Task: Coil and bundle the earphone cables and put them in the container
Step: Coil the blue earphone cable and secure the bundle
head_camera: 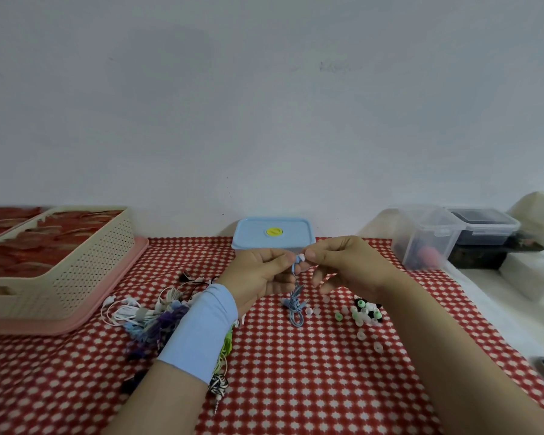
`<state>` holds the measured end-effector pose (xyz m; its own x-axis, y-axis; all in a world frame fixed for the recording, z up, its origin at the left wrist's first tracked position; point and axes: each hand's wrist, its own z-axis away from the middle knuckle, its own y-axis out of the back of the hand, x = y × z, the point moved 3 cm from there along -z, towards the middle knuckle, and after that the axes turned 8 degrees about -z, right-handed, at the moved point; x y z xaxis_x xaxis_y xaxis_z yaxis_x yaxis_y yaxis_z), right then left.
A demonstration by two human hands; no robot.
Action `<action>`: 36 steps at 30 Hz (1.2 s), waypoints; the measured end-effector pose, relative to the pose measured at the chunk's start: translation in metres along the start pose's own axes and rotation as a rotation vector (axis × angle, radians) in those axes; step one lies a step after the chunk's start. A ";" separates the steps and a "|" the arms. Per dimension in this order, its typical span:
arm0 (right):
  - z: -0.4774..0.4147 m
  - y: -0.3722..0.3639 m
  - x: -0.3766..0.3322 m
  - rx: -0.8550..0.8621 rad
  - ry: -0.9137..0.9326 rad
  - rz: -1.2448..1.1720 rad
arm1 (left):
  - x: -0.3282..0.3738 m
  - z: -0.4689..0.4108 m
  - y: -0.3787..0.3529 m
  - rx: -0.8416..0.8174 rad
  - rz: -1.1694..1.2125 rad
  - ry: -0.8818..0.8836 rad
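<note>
Left hand (258, 274) and right hand (343, 262) raised above bench (296, 387) middle, fingertips pinched together on earbud end of blue earphone cable (296, 301). Cable hangs down from pinch, its coiled lower part resting on red checked cloth. Pale blue wrist band (198, 331) on left forearm. Tangle of other earphones (145, 315) left of it. Loose ear tips (363, 312) right of cable. Blue lidded container (273, 235) at far edge, closed. Beige basket (54, 265) at far left corner.
</note>
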<state>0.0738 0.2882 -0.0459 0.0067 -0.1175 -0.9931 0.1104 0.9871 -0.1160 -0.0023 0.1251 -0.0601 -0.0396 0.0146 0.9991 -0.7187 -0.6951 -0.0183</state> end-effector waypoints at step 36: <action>0.045 -0.026 0.009 0.091 0.205 0.296 | -0.026 0.049 -0.022 0.200 0.012 -0.012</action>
<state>0.1156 0.2568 -0.0513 -0.1471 0.2048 -0.9677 0.2213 0.9603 0.1696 0.0483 0.1044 -0.0839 -0.0380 -0.0020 0.9993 -0.5662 -0.8239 -0.0231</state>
